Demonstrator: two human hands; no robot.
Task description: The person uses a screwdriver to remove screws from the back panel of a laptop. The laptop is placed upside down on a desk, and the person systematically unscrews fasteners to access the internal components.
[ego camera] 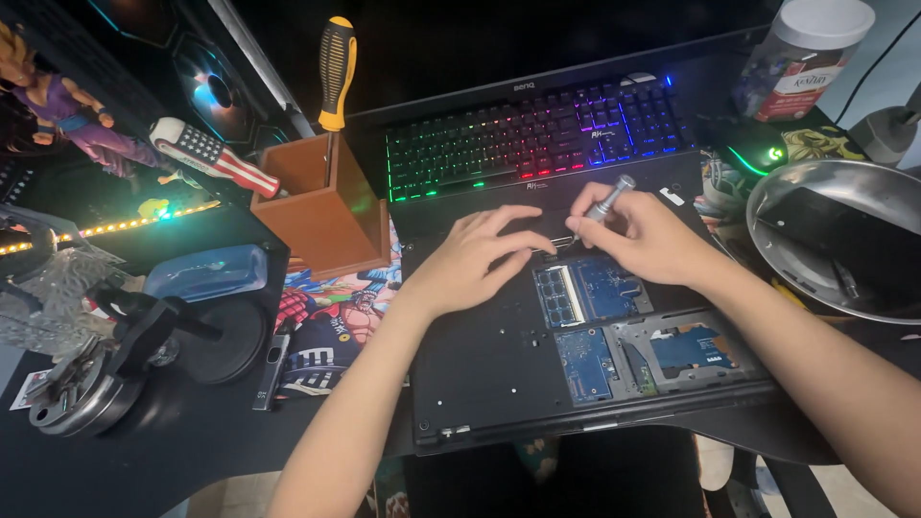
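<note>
A black laptop [480, 364] lies upside down on the desk, its bottom panels off so blue circuit boards [595, 293] show. My left hand [470, 259] rests flat on the laptop's underside, fingers spread and pointing toward the open bay. My right hand [643, 235] grips a small silver screwdriver [606, 203], its tip down at the upper edge of the bay, close to my left fingertips.
A backlit rainbow keyboard [537, 129] sits behind the laptop. A brown wooden box [326, 206] holds a yellow-handled screwdriver [337, 72]. A shiny metal bowl [835, 240] stands at the right, a plastic jar [806, 58] behind it. Figurine, tools and clamps crowd the left.
</note>
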